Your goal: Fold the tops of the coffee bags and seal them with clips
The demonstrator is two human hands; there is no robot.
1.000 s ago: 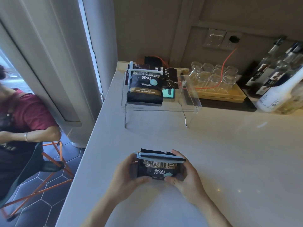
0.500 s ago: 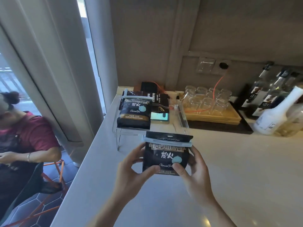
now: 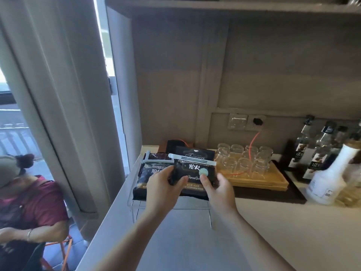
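Observation:
I hold a black coffee bag (image 3: 195,171) upright over the clear acrylic rack (image 3: 131,202) at the counter's back left. A pale blue clip (image 3: 192,159) runs across its folded top. My left hand (image 3: 163,185) grips the bag's left side and my right hand (image 3: 216,187) grips its right side, thumb on the front. A second black coffee bag (image 3: 150,173), with its own pale clip (image 3: 156,160) across the top, sits on the rack just left of and behind the held one.
A wooden tray (image 3: 259,181) holding several upturned glasses (image 3: 244,159) stands right of the rack. Bottles (image 3: 310,145) and a white bottle (image 3: 328,178) line the far right. A seated person in a red shirt (image 3: 29,200) is below left of the pale counter (image 3: 195,241).
Both hands have carried the clipped bag up off the counter and forward to the rack, beside the other bag. My view has tilted upward.

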